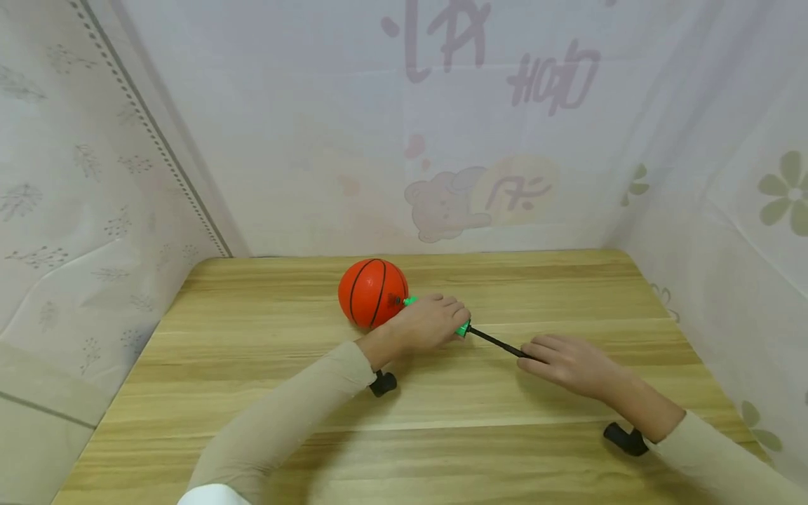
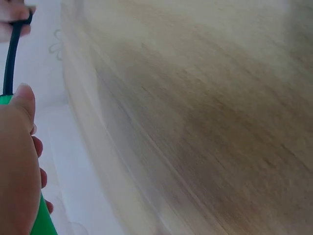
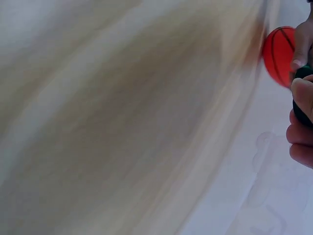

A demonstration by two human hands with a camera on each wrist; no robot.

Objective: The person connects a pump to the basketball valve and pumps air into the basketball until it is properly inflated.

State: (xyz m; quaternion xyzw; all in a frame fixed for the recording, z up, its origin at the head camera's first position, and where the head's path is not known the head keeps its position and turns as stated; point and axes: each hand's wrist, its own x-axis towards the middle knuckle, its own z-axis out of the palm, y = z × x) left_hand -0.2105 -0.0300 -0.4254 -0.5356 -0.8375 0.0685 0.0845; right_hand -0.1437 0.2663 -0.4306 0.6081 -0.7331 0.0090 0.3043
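Note:
An orange-red ball (image 1: pixel 371 293) with black basketball lines sits on the wooden table, toward the back. My left hand (image 1: pixel 432 321) wraps around the green barrel of a hand pump (image 1: pixel 463 328), whose near end points at the ball's side. In the left wrist view the fingers curl round the green barrel (image 2: pixel 44 223). A black rod (image 1: pixel 495 341) runs out of the barrel to my right hand (image 1: pixel 571 365). That hand grips the pump's black handle (image 3: pixel 304 72), mostly covered by its fingers. Whether the nozzle is inside the ball is hard to see.
The wooden table (image 1: pixel 473 456) ends at a printed cloth (image 1: pixel 303 140) behind it, with more cloth along both sides. Black wrist-worn pieces hang under the left wrist (image 1: pixel 382 384) and the right wrist (image 1: pixel 625 440).

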